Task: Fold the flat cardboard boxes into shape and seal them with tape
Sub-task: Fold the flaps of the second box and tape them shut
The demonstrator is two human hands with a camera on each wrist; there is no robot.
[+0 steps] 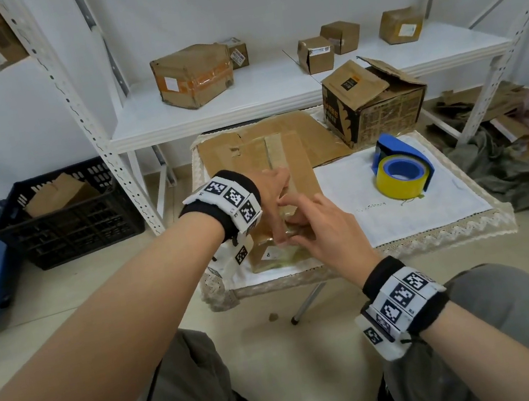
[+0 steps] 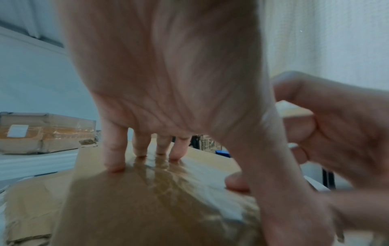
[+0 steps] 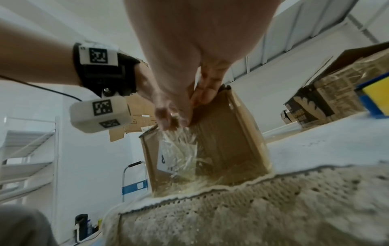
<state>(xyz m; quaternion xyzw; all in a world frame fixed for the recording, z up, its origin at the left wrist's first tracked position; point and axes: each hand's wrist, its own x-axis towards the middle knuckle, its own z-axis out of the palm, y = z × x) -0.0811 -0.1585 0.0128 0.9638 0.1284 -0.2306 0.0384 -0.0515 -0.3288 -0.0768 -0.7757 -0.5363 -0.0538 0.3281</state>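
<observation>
A folded cardboard box lies at the near left of the small table, with clear tape along its top. My left hand rests on it, its straight fingers pressing the taped top. My right hand is at the box's near top edge. Its thumb and fingertips come together on the crinkled end of the tape, which runs down the box's front face. A blue tape dispenser with a yellow roll stands on the cloth to the right.
Flat cardboard lies under and behind the box. A printed box with open flaps stands at the table's back right. Sealed boxes sit on the white shelf. A black crate is on the floor at left, scraps at right.
</observation>
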